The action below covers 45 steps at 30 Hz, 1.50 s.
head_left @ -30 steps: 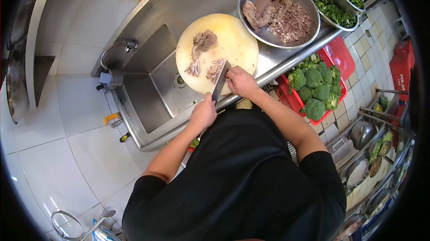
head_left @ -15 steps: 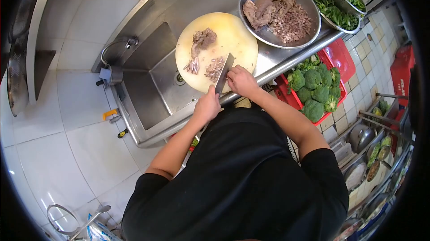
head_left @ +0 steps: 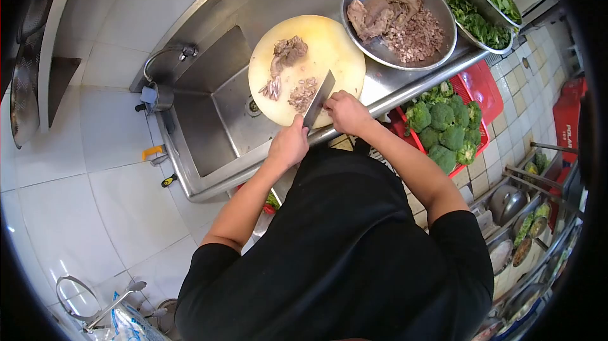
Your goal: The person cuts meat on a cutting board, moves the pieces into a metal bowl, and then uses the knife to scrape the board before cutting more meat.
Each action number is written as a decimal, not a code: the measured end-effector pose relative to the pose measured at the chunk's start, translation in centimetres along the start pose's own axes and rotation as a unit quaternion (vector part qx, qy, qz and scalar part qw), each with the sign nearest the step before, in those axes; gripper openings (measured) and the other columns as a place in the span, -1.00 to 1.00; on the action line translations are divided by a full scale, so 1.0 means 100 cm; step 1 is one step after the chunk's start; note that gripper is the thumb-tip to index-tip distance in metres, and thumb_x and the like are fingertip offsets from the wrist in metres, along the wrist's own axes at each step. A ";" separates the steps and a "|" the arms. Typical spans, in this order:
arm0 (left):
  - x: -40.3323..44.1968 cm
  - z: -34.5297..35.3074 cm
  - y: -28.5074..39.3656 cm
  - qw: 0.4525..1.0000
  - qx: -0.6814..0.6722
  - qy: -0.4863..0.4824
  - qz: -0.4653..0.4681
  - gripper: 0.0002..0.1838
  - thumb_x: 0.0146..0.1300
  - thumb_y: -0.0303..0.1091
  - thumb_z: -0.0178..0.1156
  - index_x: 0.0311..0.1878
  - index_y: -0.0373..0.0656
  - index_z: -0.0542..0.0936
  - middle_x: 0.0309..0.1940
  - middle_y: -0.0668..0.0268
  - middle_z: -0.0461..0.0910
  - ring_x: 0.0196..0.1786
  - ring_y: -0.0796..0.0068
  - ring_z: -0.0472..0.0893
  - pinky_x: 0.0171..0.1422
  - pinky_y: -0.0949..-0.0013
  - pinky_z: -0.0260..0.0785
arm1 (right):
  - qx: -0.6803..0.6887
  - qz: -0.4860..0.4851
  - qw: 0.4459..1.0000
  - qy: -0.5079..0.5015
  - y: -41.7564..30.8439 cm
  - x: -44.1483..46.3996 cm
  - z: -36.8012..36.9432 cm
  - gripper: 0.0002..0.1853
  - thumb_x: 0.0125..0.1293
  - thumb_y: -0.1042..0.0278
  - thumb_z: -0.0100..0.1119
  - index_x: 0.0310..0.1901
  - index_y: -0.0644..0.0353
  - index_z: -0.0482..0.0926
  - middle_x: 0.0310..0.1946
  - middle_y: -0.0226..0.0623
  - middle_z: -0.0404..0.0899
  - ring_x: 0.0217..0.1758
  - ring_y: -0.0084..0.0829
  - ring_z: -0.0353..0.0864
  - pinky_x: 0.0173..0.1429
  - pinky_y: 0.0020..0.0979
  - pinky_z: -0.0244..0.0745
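Note:
The handle end of a cleaver (head_left: 318, 100) is in my left hand (head_left: 289, 143), its fingers wrapped round it. The broad blade points away from me over the near right part of a round cutting board (head_left: 335, 43). My right hand (head_left: 348, 113) is closed, with its curled fingertips close beside the blade; whatever they may hold is hidden. To the left of the blade lies a small pile of chopped meat (head_left: 303, 94). Farther left on the board rests a larger piece of cooked meat (head_left: 289, 53), its near end cut into strips (head_left: 271, 89).
A steel bowl (head_left: 449, 43) with meat pieces and diced meat stands right of the board. Beyond it are bowls of leafy greens (head_left: 465, 14). The sink basin (head_left: 209, 132) lies to the left. Broccoli (head_left: 443, 122) fills a red basket (head_left: 486, 135) below the counter's edge.
The cleaver has shifted slightly right, away from the chopped pile. My right hand has moved a little right, from against the blade to just beside it. The whole view has shifted slightly.

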<state>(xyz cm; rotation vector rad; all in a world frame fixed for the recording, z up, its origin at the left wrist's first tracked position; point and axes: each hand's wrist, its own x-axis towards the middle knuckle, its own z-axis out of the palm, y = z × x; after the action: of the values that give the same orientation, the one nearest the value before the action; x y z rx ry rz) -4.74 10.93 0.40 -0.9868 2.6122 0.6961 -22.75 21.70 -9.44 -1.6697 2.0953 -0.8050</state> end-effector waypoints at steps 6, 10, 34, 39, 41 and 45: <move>-0.026 0.016 -0.002 0.999 0.001 -0.033 -0.043 -0.76 0.56 -0.26 0.09 0.10 -0.20 0.39 -0.32 -0.29 0.69 -0.17 -0.41 0.69 -0.01 -0.33 0.50 | 0.003 0.030 0.999 0.020 0.002 -0.006 -0.001 -0.83 0.20 0.53 0.28 -0.16 0.20 0.71 -0.11 -0.16 0.68 0.08 -0.11 0.66 0.22 -0.16 0.60; -0.006 0.008 0.006 1.000 0.010 -0.006 -0.003 -0.77 0.57 -0.28 0.07 0.10 -0.19 0.38 -0.34 -0.28 0.68 -0.19 -0.42 0.69 -0.01 -0.32 0.51 | 0.036 0.019 0.999 0.018 0.007 -0.004 -0.007 -0.89 0.23 0.55 0.22 -0.23 0.19 0.70 -0.22 -0.21 0.70 0.01 -0.11 0.69 0.17 -0.16 0.62; -0.012 -0.023 -0.007 0.996 -0.068 -0.058 -0.001 -0.69 0.57 -0.23 0.10 0.14 -0.26 0.42 -0.11 -0.32 0.69 0.03 -0.40 0.66 0.16 -0.26 0.47 | -0.027 0.057 0.994 0.090 -0.009 -0.014 0.007 -0.88 0.26 0.54 0.21 -0.22 0.18 0.71 -0.27 -0.14 0.71 -0.04 -0.05 0.70 0.12 -0.11 0.62; -0.018 -0.032 -0.048 0.996 -0.077 0.017 -0.046 -0.72 0.60 -0.17 0.05 0.14 -0.17 0.43 -0.17 -0.32 0.69 -0.02 -0.42 0.68 0.12 -0.30 0.46 | 0.022 0.106 0.989 0.102 -0.022 -0.003 0.015 -0.84 0.37 0.44 0.24 -0.06 0.25 0.65 -0.09 -0.04 0.67 0.10 0.03 0.63 0.21 -0.06 0.56; -0.008 -0.034 -0.071 0.998 -0.031 0.047 -0.029 -0.75 0.59 -0.18 0.03 0.12 -0.13 0.44 -0.24 -0.23 0.72 -0.11 -0.38 0.71 0.02 -0.32 0.51 | 0.065 0.105 0.974 0.189 -0.029 0.000 0.018 -0.74 0.43 0.34 0.25 0.04 0.28 0.57 0.07 0.04 0.60 0.23 0.08 0.55 0.33 -0.04 0.50; 0.009 -0.025 -0.086 0.997 0.044 0.061 -0.011 -0.80 0.50 -0.31 0.02 0.07 -0.14 0.47 -0.28 -0.19 0.74 -0.18 -0.30 0.76 -0.06 -0.31 0.55 | -0.006 0.126 0.972 0.200 -0.038 0.009 0.054 -0.08 0.36 0.08 0.39 0.52 0.52 0.16 0.59 0.39 0.08 0.71 0.35 -0.03 0.73 0.16 -0.01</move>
<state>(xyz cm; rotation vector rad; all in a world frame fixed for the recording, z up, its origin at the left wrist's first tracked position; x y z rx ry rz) 0.18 3.52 -0.78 -1.0610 2.7069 0.5247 -16.85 19.09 -11.20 -1.2870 2.5177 -1.1159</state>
